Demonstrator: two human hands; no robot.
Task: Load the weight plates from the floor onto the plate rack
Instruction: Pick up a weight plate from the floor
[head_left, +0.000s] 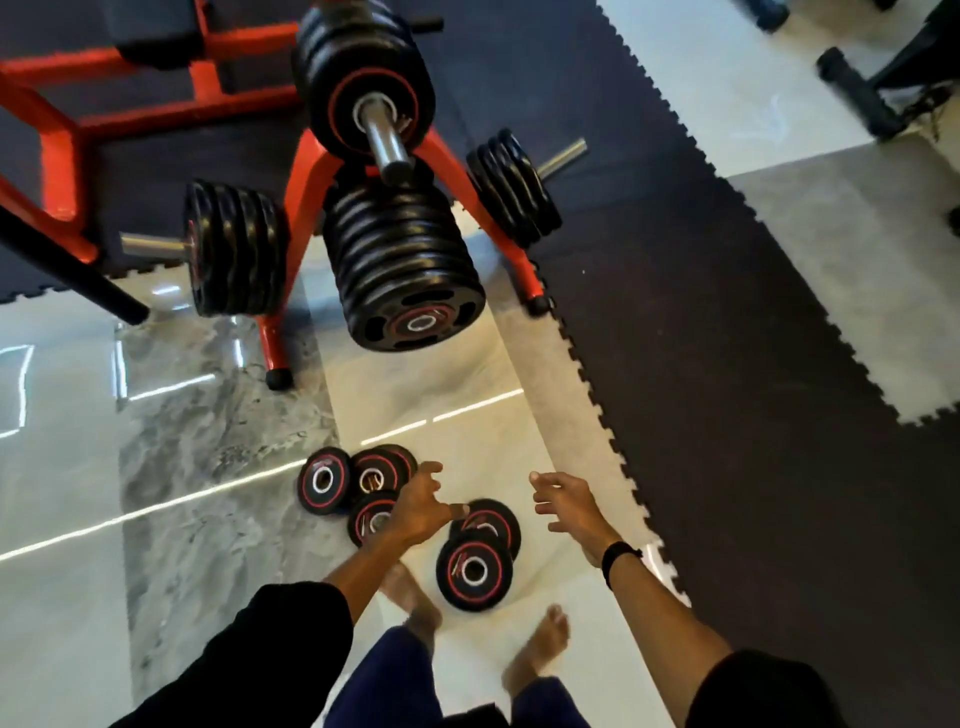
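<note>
Several small black weight plates with red rings lie on the tiled floor in front of me, one at the left (323, 480) and one nearest my feet (474, 570). My left hand (422, 503) hovers over the pile with its fingers spread, holding nothing. My right hand (567, 505) hangs empty to the right of the plates, fingers apart. Beyond the pile stands the red plate rack (304, 208), its pegs holding stacks of black plates; the top peg (383, 140) has a bare steel end pointing toward me.
My bare feet stand just behind the pile. A dark interlocking mat (727, 322) covers the floor to the right. A red bench frame (57, 135) sits at the back left, and black equipment (862, 98) stands at the back right.
</note>
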